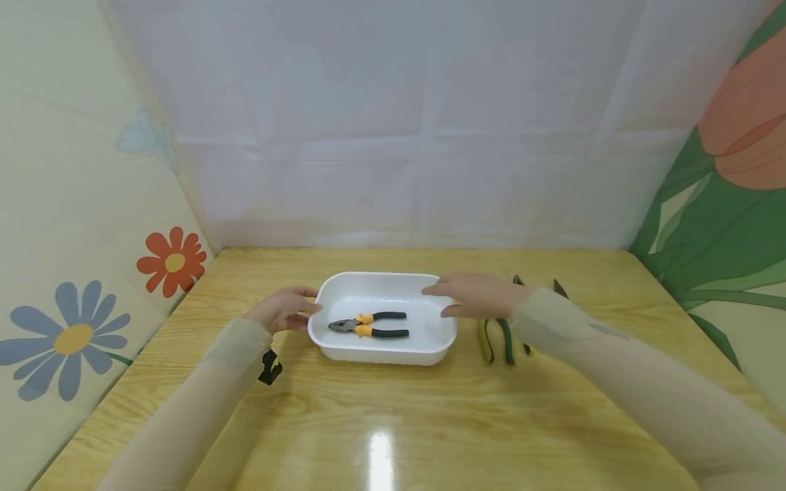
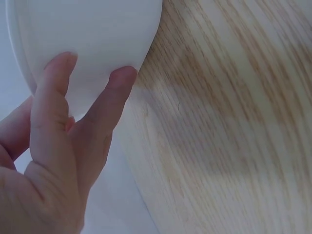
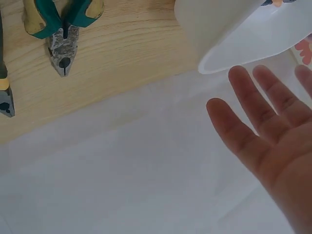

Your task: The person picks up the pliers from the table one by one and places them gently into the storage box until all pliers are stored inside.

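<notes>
A white tray (image 1: 381, 356) stands on the wooden table, holding pliers (image 1: 368, 325) with orange and black handles. At its left end is my left hand (image 1: 285, 310). In the left wrist view, extended fingertips (image 2: 124, 75) touch the tray's outer wall. My right hand (image 1: 482, 294) hovers over the tray's right end, its fingers spread and straight. The right wrist view has that hand (image 3: 273, 126) near the tray rim (image 3: 209, 66), with nothing held.
Pliers with green and yellow handles (image 1: 496, 341) lie right of the tray, partly under my right arm. Another tool (image 1: 560, 289) is mostly hidden by the sleeve. A small black and yellow object (image 1: 270, 368) is beside my left cuff. A white sheet (image 1: 399, 136) hangs behind the table.
</notes>
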A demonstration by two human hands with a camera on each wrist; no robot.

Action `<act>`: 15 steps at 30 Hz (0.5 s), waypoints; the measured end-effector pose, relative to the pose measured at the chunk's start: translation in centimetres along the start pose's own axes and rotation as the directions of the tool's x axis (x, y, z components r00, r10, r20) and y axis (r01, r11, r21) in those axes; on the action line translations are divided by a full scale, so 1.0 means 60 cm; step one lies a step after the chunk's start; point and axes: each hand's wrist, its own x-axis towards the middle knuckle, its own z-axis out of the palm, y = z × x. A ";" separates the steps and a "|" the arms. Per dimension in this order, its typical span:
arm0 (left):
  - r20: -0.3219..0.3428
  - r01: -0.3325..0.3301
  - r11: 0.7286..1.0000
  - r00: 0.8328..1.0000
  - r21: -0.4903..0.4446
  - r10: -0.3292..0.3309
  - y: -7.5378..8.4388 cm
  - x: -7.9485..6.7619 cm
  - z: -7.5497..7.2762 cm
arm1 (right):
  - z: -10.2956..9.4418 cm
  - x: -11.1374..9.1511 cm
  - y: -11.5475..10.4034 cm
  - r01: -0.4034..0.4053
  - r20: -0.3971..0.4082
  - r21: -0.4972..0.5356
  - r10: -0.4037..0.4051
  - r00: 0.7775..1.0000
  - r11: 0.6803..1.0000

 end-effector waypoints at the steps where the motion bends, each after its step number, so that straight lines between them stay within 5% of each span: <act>1: 0.001 0.000 1.000 1.000 0.000 0.000 0.000 0.000 0.000 | 0.000 -0.005 0.000 -0.004 -0.009 0.007 0.004 1.000 1.000; 15: 0.019 -0.027 0.999 0.999 -0.032 0.028 -0.007 0.006 -0.002 | 0.007 -0.052 0.002 -0.058 -0.064 0.086 0.063 0.996 0.995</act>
